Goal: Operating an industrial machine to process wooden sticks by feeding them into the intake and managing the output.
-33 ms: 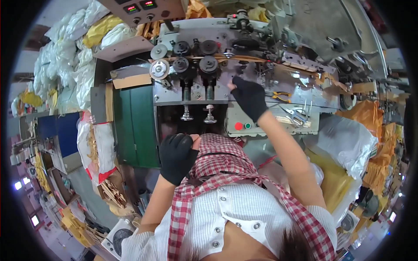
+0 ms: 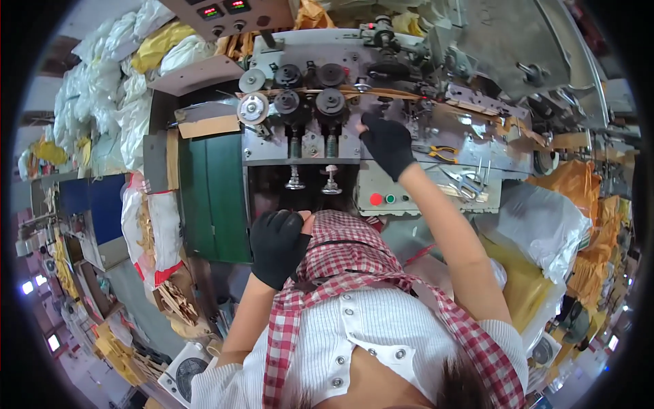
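My right hand [image 2: 388,140], in a black fingerless glove, is raised over the metal plate of a roller machine [image 2: 263,150]. Its fingers are curled, with bare tips pointing left, just below a long brown strip [image 2: 436,103] that runs across the machine; whether something small is pinched there is hidden. My left hand [image 2: 278,244], gloved the same way, is held closed in front of my red-and-white checked apron [image 2: 344,238], with nothing seen in it. Dark round rollers [image 2: 331,101] stand in pairs to the left of my right hand.
Yellow-handled pliers [image 2: 439,151] lie right of my right hand. Below are scissors [image 2: 464,183] and a control panel with a red button [image 2: 375,199] and a green button [image 2: 390,199]. A control box [image 2: 235,19] overhangs at upper left. Clear plastic bags [image 2: 538,218] stand at right.
My right hand has shifted slightly left over the machine plate, and the view has moved a little. My left hand stays as it was.
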Demonstrator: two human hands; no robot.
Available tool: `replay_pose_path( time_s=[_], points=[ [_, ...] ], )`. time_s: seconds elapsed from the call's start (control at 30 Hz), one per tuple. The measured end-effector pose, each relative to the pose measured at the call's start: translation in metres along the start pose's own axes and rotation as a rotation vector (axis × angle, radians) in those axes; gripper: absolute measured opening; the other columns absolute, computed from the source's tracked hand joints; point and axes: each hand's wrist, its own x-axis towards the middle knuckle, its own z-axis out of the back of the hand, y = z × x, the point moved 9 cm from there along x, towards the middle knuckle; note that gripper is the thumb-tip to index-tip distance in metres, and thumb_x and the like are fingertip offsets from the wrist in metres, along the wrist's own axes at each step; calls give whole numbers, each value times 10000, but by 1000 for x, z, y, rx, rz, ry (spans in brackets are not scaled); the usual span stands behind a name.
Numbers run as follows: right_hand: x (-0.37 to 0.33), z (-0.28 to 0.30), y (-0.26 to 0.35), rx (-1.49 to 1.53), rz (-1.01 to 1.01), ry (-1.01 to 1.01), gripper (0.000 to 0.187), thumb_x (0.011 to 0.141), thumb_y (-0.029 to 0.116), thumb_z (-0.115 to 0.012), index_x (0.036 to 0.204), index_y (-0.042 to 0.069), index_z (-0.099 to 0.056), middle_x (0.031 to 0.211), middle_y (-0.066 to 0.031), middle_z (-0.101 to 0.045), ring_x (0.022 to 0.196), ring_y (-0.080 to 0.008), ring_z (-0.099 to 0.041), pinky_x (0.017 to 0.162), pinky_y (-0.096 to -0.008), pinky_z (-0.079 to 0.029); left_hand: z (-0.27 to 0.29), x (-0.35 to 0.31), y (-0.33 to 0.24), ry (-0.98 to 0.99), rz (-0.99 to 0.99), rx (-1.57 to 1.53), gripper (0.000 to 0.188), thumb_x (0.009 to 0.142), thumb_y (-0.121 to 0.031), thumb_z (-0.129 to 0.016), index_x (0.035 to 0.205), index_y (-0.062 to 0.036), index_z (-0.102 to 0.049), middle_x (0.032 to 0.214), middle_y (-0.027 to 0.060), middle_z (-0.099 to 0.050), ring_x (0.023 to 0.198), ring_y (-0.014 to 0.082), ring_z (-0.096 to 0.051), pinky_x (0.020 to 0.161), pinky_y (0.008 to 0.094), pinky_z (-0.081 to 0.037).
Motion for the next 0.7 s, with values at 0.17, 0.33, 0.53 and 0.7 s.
replay_pose_path(
  time_s=[0.17, 0.33, 0.53, 0.7],
  points=[
    [77, -73, -48, -255, 15, -50, 149, 806, 212, -500, 848, 141, -623, 684, -125, -621, 648, -300, -624, 567, -428, -485, 7, -21, 52, 13, 83, 83, 92, 732, -95, -669, 781, -80, -593, 700, 49, -585, 653, 246, -559, 610, 354, -417],
    [50, -98, -90, -234, -187, -198, 254, 825, 314, -511, 1002, 151, -592, 764, -168, -627, 706, -348, -608, 602, -457, -466, 25, -43, 108, 57, 314, 111, 86, 753, -82, -645, 824, -63, -600, 742, 103, -592, 707, 301, -570, 645, 373, -431],
    [54, -96, -129, -203, -325, -111, 298, 833, 327, -499, 1069, 150, -541, 812, -176, -624, 753, -371, -601, 632, -486, -450, 11, -31, 166, 100, 336, 42, 79, 794, -102, -605, 845, -43, -598, 758, 124, -595, 730, 330, -570, 668, 396, -446],
    [54, -101, -126, -166, -352, -26, 305, 831, 325, -504, 1067, 136, -541, 850, -184, -624, 814, -376, -596, 689, -470, -458, 0, 35, 278, 51, 309, 127, 188, 799, -114, -588, 970, -34, -595, 893, 138, -601, 829, 311, -585, 721, 385, -469]
  ],
)
